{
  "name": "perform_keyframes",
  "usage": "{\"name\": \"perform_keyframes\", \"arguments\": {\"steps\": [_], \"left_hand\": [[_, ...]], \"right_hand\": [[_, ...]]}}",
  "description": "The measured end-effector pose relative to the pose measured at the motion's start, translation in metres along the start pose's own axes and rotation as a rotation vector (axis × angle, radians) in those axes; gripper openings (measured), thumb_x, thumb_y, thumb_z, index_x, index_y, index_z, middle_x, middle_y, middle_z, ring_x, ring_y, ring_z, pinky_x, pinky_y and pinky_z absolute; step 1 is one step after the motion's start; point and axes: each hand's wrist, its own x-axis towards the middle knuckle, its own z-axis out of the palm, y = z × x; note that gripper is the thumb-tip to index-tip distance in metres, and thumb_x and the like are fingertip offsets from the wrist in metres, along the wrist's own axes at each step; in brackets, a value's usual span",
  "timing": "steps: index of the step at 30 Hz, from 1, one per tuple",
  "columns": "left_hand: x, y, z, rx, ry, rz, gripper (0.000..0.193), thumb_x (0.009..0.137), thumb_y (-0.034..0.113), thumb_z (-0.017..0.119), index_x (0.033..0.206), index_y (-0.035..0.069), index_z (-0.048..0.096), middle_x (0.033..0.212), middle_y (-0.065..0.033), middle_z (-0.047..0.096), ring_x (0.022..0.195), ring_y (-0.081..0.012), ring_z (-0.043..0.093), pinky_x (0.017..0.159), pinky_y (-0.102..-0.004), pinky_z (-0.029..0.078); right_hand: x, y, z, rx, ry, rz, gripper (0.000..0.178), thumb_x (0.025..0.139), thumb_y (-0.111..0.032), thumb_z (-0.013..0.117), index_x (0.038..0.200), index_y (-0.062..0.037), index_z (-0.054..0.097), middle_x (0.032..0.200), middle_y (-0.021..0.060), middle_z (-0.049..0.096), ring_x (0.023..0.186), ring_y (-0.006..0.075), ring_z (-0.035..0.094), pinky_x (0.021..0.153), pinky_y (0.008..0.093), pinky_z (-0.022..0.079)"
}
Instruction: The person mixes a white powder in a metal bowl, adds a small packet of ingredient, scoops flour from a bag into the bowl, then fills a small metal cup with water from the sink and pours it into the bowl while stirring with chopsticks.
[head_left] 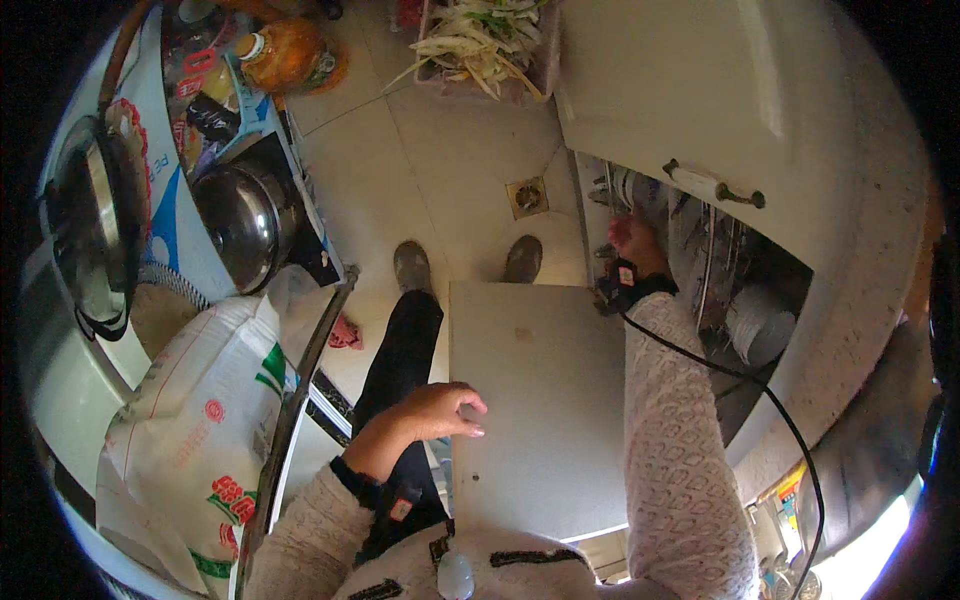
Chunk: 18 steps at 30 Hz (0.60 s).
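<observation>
One pale knit garment (690,430) covers the chest and both forearms. Two dark wristbands are worn, one per wrist; one black cable (745,375) runs from the right wristband (640,285) along that arm's outer side.

Left hand (440,412): held over the left edge of one flat pale panel (540,370), fingers loosely curled, gripping nothing. Right hand (637,248): extended into one open cabinet, at the near end of one wire dish rack (706,265); its fingers are partly hidden, and whether they grasp anything cannot be told. White dishes (622,186) stand in the rack just beyond this hand; one stack of white bowls (760,325) sits farther right, count unclear.

Cabinet opening: bounded above by one pale front with one handle (713,185), at right by the counter edge (860,330). Tiled floor (450,170), with two shoes (412,268) and one square drain (527,197), extends between cabinet and left-hand shelving.
</observation>
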Motion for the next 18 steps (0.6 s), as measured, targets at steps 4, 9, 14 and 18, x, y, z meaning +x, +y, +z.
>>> {"name": "perform_keyframes", "arguments": {"steps": [4, 9, 14, 18], "left_hand": [[0.010, -0.006, -0.007, -0.088, 0.005, -0.018, 0.036, 0.078, 0.030, 0.076, 0.103, 0.006, 0.066, 0.094, -0.0080, 0.066, 0.078, -0.0160, 0.063, 0.073, -0.0298, 0.050], [0.019, -0.009, -0.012, -0.221, -0.019, -0.050, 0.035, 0.078, 0.032, 0.074, 0.100, 0.006, 0.066, 0.096, -0.0088, 0.068, 0.089, -0.0210, 0.065, 0.079, -0.0305, 0.050], [0.011, 0.005, -0.011, -0.142, 0.013, -0.037, 0.033, 0.080, 0.029, 0.074, 0.101, 0.005, 0.065, 0.095, -0.0089, 0.067, 0.086, -0.0192, 0.064, 0.076, -0.0301, 0.050], [0.004, 0.006, -0.005, -0.087, 0.051, 0.014, 0.033, 0.082, 0.029, 0.072, 0.104, 0.005, 0.065, 0.093, -0.0091, 0.065, 0.082, -0.0177, 0.062, 0.073, -0.0306, 0.050]], "right_hand": [[0.034, -0.007, -0.025, -0.184, 0.102, -0.158, 0.054, 0.095, -0.050, 0.046, 0.084, 0.0003, 0.061, 0.076, 0.0127, 0.062, 0.065, 0.0260, 0.057, 0.061, 0.0390, 0.049], [0.068, -0.005, -0.049, 0.002, -0.024, -0.090, 0.034, 0.094, -0.031, 0.049, 0.082, -0.0009, 0.060, 0.075, 0.0108, 0.061, 0.066, 0.0237, 0.056, 0.062, 0.0379, 0.047], [0.047, -0.013, -0.071, -0.971, -0.123, -0.479, 0.020, 0.089, -0.019, 0.053, 0.077, -0.0037, 0.058, 0.071, 0.0089, 0.058, 0.063, 0.0205, 0.053, 0.058, 0.0345, 0.044], [0.019, -0.009, -0.039, -1.172, 0.195, -0.671, 0.024, 0.091, -0.024, 0.051, 0.079, -0.0047, 0.060, 0.071, 0.0089, 0.059, 0.068, 0.0231, 0.059, 0.061, 0.0379, 0.048]]}}
